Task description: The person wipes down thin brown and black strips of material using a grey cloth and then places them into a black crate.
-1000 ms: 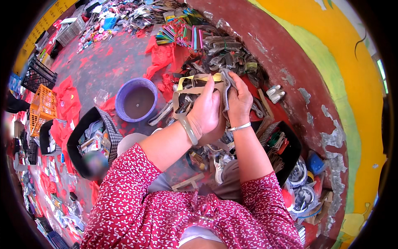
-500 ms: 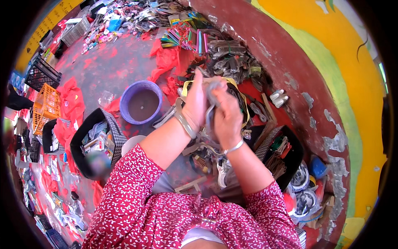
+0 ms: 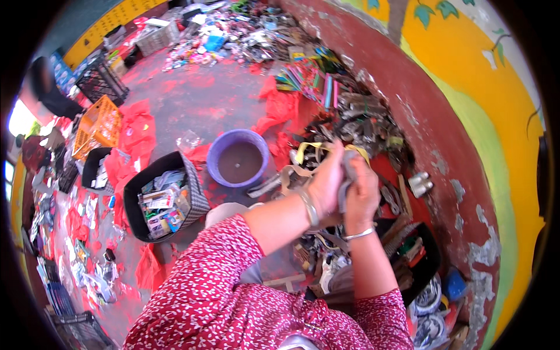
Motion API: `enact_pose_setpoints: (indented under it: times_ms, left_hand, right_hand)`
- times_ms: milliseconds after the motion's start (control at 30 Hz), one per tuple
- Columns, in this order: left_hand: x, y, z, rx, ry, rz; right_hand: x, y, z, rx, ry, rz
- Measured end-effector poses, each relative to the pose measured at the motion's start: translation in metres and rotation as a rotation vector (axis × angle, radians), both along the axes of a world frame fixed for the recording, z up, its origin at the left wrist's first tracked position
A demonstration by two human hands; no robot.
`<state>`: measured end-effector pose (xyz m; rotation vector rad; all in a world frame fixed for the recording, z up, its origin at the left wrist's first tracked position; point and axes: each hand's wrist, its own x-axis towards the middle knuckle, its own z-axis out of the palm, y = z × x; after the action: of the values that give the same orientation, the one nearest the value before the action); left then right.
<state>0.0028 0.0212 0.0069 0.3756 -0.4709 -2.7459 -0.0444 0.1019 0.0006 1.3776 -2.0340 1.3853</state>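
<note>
My left hand (image 3: 328, 182) and my right hand (image 3: 363, 192) are raised close together above a pile of goods near the wall. A soft-looking grey strip (image 3: 347, 175) is pressed between the palms. My right fingers curl round it, while the left hand lies along its other side with fingers pointing away. The strip's full shape is hidden by the hands. Below them, a yellow band (image 3: 302, 153) and tangled belt-like straps show partly.
A purple tub (image 3: 213, 166) of murky water stands left of my hands. Nearer sits a dark bin (image 3: 129, 201) with packaged items; another dark bin (image 3: 430, 256) is at right. An orange crate (image 3: 111, 119) stands far left. A chipped red-and-yellow wall (image 3: 431, 125) curves along the right.
The whole view has shifted, so the hands and floor items appear lower and further right. My hands stay together on the grey strip, and a person at far left shows more.
</note>
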Motion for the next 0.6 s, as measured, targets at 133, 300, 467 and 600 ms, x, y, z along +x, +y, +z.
enact_pose_setpoints:
  times_ms: [133, 300, 467, 600]
  left_hand:
    - [0.000, 0.023, -0.011, -0.066, 0.090, -0.060]
    - [0.002, -0.028, -0.030, -0.142, 0.047, -0.006]
    - [-0.002, 0.025, -0.001, -0.048, 0.181, -0.094]
    - [-0.002, -0.023, -0.043, -0.135, 0.203, -0.136]
  right_hand:
    - [-0.032, 0.002, -0.008, 0.034, -0.295, -0.082]
    - [0.035, 0.003, 0.010, 0.042, 0.060, 0.098]
    - [-0.031, 0.000, -0.004, 0.077, -0.575, -0.097]
    - [0.023, 0.006, -0.002, 0.046, -0.097, 0.035]
